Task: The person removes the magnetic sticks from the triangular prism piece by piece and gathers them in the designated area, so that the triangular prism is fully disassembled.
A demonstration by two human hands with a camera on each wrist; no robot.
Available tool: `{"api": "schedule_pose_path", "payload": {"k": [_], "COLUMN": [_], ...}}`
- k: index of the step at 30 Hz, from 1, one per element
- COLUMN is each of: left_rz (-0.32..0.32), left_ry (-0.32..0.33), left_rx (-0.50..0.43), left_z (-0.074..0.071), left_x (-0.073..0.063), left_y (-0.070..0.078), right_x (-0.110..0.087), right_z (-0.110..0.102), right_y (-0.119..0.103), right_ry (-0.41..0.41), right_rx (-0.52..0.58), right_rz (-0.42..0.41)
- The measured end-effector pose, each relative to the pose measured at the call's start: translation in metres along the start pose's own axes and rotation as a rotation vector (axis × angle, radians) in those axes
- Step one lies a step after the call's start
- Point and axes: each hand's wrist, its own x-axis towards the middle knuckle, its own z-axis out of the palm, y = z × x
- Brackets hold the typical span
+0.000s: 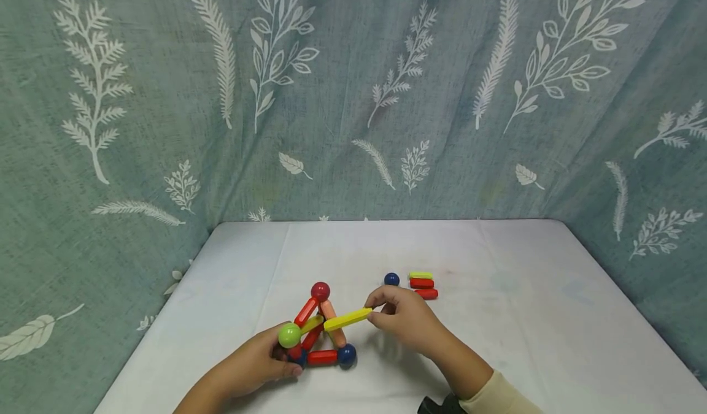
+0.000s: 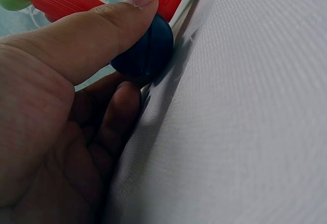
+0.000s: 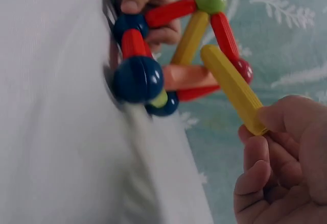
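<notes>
A frame of colored rods and balls stands on the white table, with a red ball (image 1: 320,291) on top, a green ball (image 1: 289,335) at the left and a blue ball (image 1: 347,356) at the lower right. My left hand (image 1: 254,362) holds it at another blue ball (image 2: 148,50), the thumb laid across that ball. Between thumb and fingertips, my right hand (image 1: 405,319) pinches one end of a yellow rod (image 3: 232,86). The rod's free end points at the frame; whether it touches cannot be told. An orange rod (image 3: 189,77) lies behind it in the right wrist view.
Behind my right hand lie a loose blue ball (image 1: 391,278), a yellow-green rod (image 1: 421,275) and two red rods (image 1: 426,294). A black object (image 1: 442,405) shows by the right sleeve. Patterned green cloth (image 1: 342,95) hangs behind and beside the table.
</notes>
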Motion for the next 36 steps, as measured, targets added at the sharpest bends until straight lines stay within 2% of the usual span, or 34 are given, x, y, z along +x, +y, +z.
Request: {"api": "schedule_pose_path", "payload": {"k": [6,15,19,23,28,36], "left_rz": [-0.023,-0.011,-0.011,-0.008,0.0,-0.012], "left_ry": [0.019,0.011,0.012,0.012,0.012,0.021], "left_rx": [0.023,0.028,0.026,0.012,0.001,0.022], "left_z": [0.002,-0.001,0.0,0.001,0.002,0.001], "left_x": [0.002,-0.001,0.001,0.0,0.0,0.0], "left_y": [0.0,0.001,0.003,0.004,0.005,0.004], "right_x": [0.0,-0.001,-0.001,-0.002,-0.006,-0.013], "right_z": [-0.018,-0.042,-0.058,-0.075,-0.096,-0.125], "right_y": [0.017,0.043,0.056,0.065,0.08,0.105], "right_ry": [0.06,0.198,0.225,0.243,0.272,0.318], "right_rx": [0.094,0.12,0.13,0.093,0.056,0.153], "right_rz": [0.062,0.151,0.201,0.262,0.299,0.33]}}
